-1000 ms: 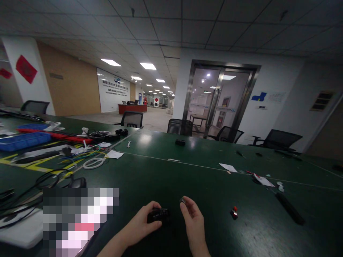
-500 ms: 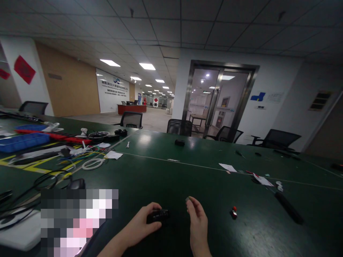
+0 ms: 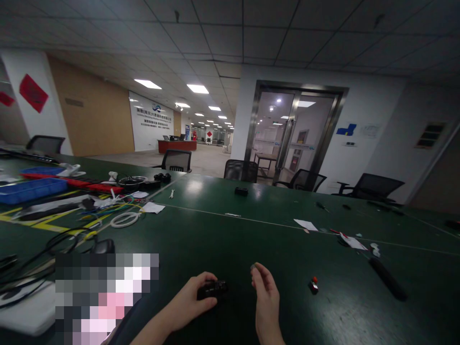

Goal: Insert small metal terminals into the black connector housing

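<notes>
Apart, left hand (image 3: 189, 298) clasped around black device (image 3: 218, 288), right hand (image 3: 268, 293) pinching small piece (image 3: 253, 267).

I have a blue tray (image 3: 36, 193) on my feed at the left edge, and a red paper diamond (image 3: 33, 93) at upper left. I also get glass doors (image 3: 295, 125) right of upper centre.

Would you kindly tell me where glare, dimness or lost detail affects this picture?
Head view: glare on the green table at lower right and far centre; ceiling dim; coarse pixel blocks at lower left; small piece in the right hand unclear.
</notes>
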The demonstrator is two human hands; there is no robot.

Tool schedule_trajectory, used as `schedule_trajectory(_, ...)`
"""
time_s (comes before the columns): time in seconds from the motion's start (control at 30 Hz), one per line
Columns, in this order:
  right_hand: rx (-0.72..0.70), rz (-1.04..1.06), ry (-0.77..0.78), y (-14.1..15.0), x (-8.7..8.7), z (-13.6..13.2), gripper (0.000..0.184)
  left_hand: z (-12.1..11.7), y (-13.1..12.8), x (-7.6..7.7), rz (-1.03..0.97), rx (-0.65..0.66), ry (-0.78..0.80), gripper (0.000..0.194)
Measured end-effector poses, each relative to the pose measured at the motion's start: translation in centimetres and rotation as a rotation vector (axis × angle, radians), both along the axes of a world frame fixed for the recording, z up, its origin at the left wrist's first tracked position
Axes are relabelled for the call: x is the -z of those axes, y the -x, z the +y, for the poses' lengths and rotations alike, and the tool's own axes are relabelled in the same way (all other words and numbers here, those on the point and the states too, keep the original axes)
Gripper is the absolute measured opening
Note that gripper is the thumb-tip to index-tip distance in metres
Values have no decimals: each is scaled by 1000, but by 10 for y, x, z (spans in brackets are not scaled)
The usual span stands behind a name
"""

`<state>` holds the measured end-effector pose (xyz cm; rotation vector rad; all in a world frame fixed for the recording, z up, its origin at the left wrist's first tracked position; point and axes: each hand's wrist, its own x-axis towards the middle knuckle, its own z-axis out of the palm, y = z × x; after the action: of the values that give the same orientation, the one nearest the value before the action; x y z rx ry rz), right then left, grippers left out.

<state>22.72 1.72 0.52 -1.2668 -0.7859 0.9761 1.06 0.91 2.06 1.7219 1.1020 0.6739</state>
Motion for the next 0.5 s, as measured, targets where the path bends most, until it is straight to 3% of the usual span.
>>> schedule_trajectory(0.5, -82, 12, 32, 0, -1, 0, 51, 1, 0, 3, -8, 20, -2, 43)
